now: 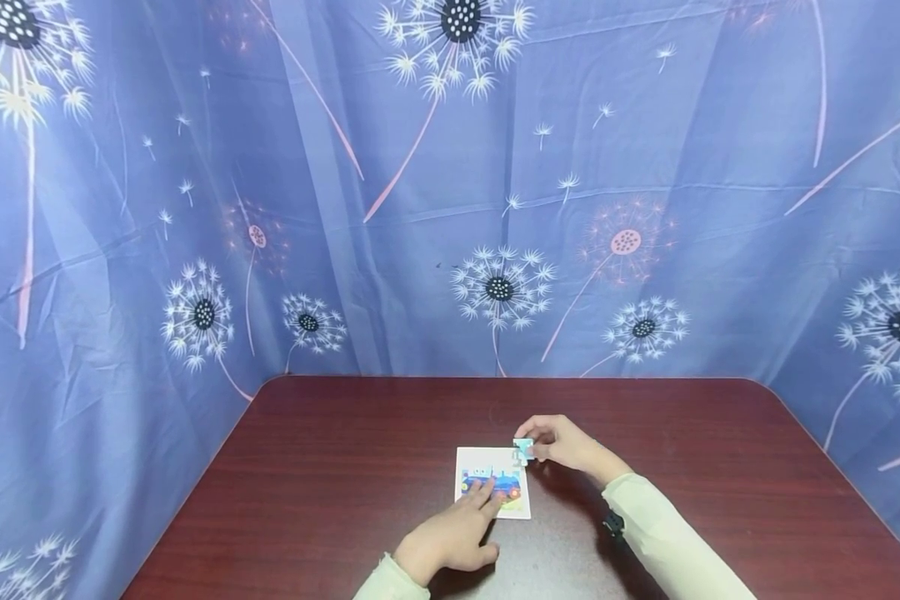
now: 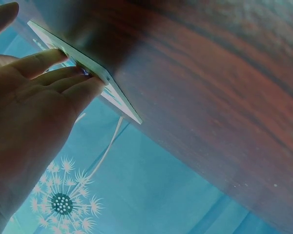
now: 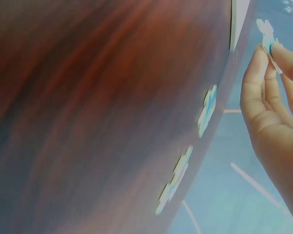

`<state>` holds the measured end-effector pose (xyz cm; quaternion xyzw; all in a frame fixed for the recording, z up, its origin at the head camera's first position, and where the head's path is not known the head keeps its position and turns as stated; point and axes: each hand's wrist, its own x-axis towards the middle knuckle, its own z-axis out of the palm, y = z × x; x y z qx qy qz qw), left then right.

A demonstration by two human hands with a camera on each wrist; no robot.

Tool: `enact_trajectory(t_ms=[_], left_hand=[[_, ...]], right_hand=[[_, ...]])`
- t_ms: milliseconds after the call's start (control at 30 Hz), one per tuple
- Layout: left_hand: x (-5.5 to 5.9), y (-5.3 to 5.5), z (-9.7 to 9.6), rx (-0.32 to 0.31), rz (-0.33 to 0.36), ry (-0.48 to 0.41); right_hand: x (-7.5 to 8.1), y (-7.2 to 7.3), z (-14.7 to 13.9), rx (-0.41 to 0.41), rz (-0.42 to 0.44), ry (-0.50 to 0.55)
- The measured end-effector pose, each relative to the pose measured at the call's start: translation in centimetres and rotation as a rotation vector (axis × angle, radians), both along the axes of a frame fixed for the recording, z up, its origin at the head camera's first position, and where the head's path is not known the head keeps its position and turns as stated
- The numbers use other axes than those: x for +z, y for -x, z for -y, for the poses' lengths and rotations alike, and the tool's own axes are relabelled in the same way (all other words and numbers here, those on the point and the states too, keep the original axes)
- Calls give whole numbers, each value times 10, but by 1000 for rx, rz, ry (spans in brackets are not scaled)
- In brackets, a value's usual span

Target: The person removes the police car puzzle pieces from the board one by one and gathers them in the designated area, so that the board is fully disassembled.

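A small square jigsaw puzzle board (image 1: pixel 487 455) with a white border and a colourful blue vehicle picture lies on the table. My left hand (image 1: pixel 453 533) rests its fingertips on the lower part of the board, fingers nearly straight; the left wrist view shows them (image 2: pixel 34 97) against the thin board (image 2: pixel 129 105). Between thumb and fingers my right hand (image 1: pixel 570 443) pinches a light blue and white puzzle piece (image 1: pixel 523 450) at the board's upper right corner. In the right wrist view this piece (image 3: pixel 267 36) is held up on edge; whether it touches the board I cannot tell.
Two loose puzzle pieces, one nearer the board (image 3: pixel 207 111) and one farther off (image 3: pixel 175 180), lie flat on the table in the right wrist view. Beneath everything is a dark red wooden table (image 1: pixel 330 467). Blue dandelion-patterned cloth (image 1: pixel 420 167) hangs around its back and sides.
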<state>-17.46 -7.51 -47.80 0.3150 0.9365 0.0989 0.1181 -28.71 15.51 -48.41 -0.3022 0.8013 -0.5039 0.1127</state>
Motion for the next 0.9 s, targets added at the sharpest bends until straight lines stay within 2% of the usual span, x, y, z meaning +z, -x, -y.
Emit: enact_trajectory(t_ms=[333, 467, 633, 900], left_hand=[[2, -2, 0, 19, 20, -11], [3, -2, 0, 19, 14, -9], [4, -2, -1, 9, -9, 11], [6, -3, -1, 9, 3, 3]], right_hand=[[-1, 2, -27, -39, -49, 9], [0, 4, -36, -86, -13, -13], [3, 3, -45, -101, 0, -2], [7, 4, -65, -145, -17, -5]])
